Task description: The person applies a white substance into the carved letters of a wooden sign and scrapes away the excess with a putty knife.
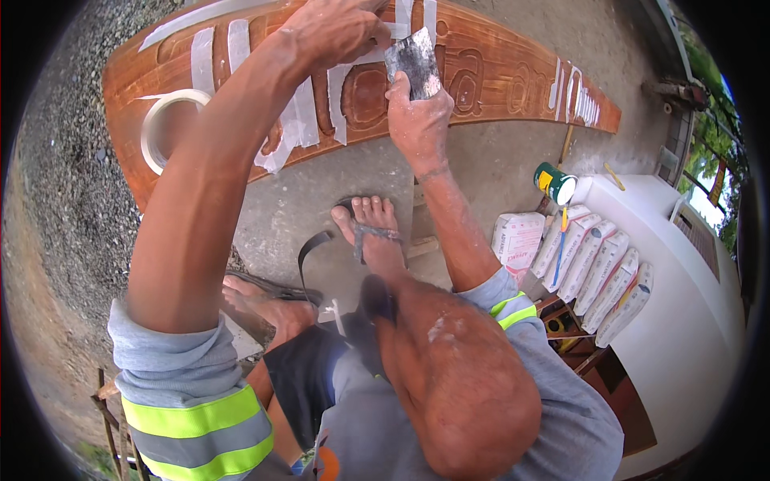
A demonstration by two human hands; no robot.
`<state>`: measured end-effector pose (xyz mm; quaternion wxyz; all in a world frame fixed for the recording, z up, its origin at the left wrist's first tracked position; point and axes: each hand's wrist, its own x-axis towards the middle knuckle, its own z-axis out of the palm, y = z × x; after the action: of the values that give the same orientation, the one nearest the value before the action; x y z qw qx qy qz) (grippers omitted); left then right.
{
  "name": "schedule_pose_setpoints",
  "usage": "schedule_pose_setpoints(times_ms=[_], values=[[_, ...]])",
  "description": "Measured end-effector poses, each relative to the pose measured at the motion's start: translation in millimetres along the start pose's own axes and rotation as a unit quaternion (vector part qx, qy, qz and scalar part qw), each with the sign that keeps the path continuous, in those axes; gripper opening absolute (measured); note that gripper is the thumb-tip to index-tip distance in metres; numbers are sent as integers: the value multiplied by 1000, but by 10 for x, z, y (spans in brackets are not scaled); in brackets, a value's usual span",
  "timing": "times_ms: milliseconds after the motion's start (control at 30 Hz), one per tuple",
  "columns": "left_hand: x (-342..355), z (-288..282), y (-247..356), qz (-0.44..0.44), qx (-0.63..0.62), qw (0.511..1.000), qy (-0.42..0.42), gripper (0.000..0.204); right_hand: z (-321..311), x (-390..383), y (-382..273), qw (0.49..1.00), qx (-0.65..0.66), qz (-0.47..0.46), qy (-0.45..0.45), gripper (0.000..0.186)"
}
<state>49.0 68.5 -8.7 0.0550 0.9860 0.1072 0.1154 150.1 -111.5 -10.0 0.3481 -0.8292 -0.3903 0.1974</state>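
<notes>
A long, tapering board of reddish-brown wood point(473, 68) with carved letters lies across the top of the view. Strips of white masking tape point(298, 116) cover parts of it. My right hand point(421, 132) grips a flat, rectangular metal scraper point(413, 66), smeared with white and dark residue, over the middle of the board. Just left of the scraper, my left hand point(341, 34) is at the board near a tape strip, its fingers bent and partly cut off by the top edge. A roll of masking tape point(152, 132) rests on the board's left part, partly hidden by my left forearm.
Below the board is a grey concrete slab point(281, 200) where my sandalled feet are. Gravel point(72, 160) spreads at the left. To the right are several stacked paper sacks point(593, 264), a green paint can point(553, 183) and a white structure point(682, 321). My raised knee point(473, 385) fills the lower middle.
</notes>
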Motion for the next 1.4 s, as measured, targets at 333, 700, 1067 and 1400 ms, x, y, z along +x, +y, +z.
schedule_pose_setpoints(times_ms=[333,700,1067,1400], values=[[15,-35,23,-10,58,995,-81,20,77,-138,120,995,98,26,16,16],[-28,-56,9,-9,12,998,-64,19,119,-173,224,995,97,1,22,17],[-48,-61,20,1,-17,999,-47,16,139,-140,148,997,63,8,38,19],[-69,-9,7,-13,-35,999,-29,17,127,-151,161,993,114,26,29,17]])
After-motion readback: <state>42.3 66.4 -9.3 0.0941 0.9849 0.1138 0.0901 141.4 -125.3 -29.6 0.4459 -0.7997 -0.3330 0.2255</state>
